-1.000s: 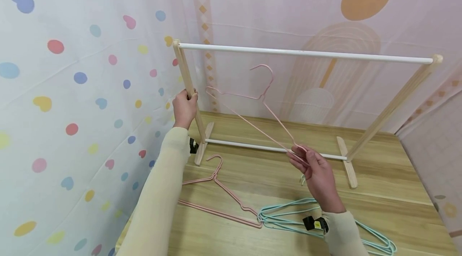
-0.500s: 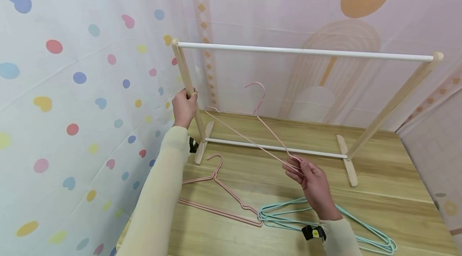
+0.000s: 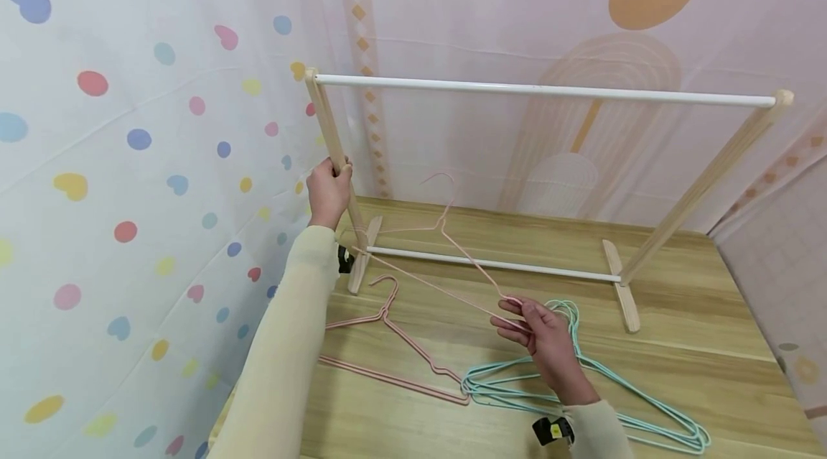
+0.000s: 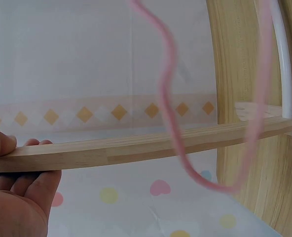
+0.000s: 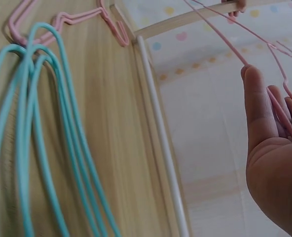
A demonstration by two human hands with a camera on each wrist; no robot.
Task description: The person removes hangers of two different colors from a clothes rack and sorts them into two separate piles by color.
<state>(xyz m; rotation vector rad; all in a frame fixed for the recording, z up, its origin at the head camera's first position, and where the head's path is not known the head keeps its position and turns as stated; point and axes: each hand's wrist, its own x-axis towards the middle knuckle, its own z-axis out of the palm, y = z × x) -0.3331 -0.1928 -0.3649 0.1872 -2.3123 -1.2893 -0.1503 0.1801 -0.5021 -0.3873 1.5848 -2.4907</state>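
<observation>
My left hand [image 3: 328, 193] grips the left wooden post [image 3: 328, 121] of a small clothes rack, fingers wrapped round it in the left wrist view too. By one end, my right hand [image 3: 545, 344] holds a pink hanger [image 3: 472, 258] in the air in front of the rack. Its hook points up and away, below the white top rail [image 3: 543, 90]. The hanger's far end reaches across to the left post, and its blurred pink wire [image 4: 168, 94] crosses the left wrist view. In the right wrist view the held end lies between thumb and fingers [image 5: 262, 103].
Pink hangers [image 3: 420, 355] lie on the wooden table [image 3: 388, 437] at the left. Several mint-green hangers [image 3: 665, 409] lie in a pile at the right, partly under my right forearm. The rack's white lower bar [image 3: 491, 263] and wooden feet [image 3: 622, 294] stand behind them.
My right hand has lowered the pink hanger and drawn it a little left and nearer; its hook has dropped from close under the top rail. The left hand stays on the post.
</observation>
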